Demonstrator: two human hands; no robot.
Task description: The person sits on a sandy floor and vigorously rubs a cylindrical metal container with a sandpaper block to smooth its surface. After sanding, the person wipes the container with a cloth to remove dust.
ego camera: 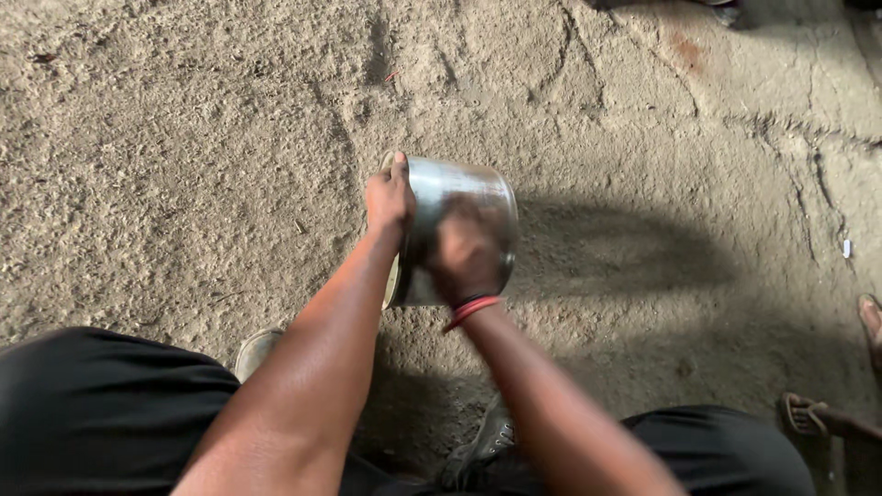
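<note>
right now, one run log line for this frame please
left hand: grips rim of steel pot | right hand: pressed on pot side, blurred | pot: tipped on its side above earthen floor | red bangle on right wrist

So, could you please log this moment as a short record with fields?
Left hand: grips the rim of the metal pot, thumb over the edge
Right hand: pressed on the pot's outer side, blurred
Pot: tilted on its side, held above the ground
Wrist: red bangle on the right
Ground: rough, cracked earth
Right edge: a sandalled foot
</note>
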